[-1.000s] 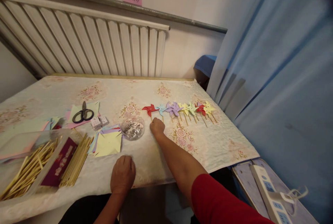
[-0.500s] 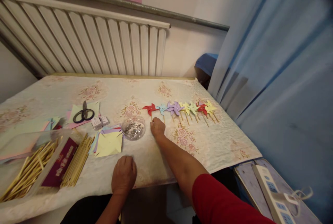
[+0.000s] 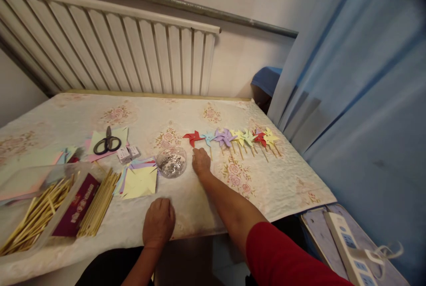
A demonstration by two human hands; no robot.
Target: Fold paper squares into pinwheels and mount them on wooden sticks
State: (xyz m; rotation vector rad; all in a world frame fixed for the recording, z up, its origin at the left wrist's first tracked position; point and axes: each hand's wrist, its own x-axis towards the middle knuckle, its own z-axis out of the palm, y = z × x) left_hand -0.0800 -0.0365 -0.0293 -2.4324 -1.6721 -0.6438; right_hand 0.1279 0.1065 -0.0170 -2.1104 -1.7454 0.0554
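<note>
I read the step in hand as laying a finished red paper pinwheel on a thin wooden stick [image 3: 193,137] at the left end of the row, just left of centre frame. The right hand [image 3: 201,161] lies curled over the lower end of its stick; I cannot tell whether the fingers pinch the stick or only rest on it. The pinwheel's head points toward the top of the frame, at the radiator; its long axis runs from the head down toward the lower frame edge, roughly parallel to the sticks beside it.

The row of pastel paper pinwheels [image 3: 244,137] runs rightward from it, heads nearly touching. The left hand [image 3: 159,223] lies palm down and loosely curled on the worktop [image 3: 282,184] near its front edge, lower centre, holding nothing.

My judgement: the next move calls for freeing the stick without nudging its neighbour.

Just left of the right hand sits a clear round dish of silvery bits [image 3: 171,162], then yellow cut paper squares [image 3: 140,182], black-handled scissors [image 3: 107,143], and a clear tray of bamboo sticks [image 3: 40,215] at lower left.
</note>
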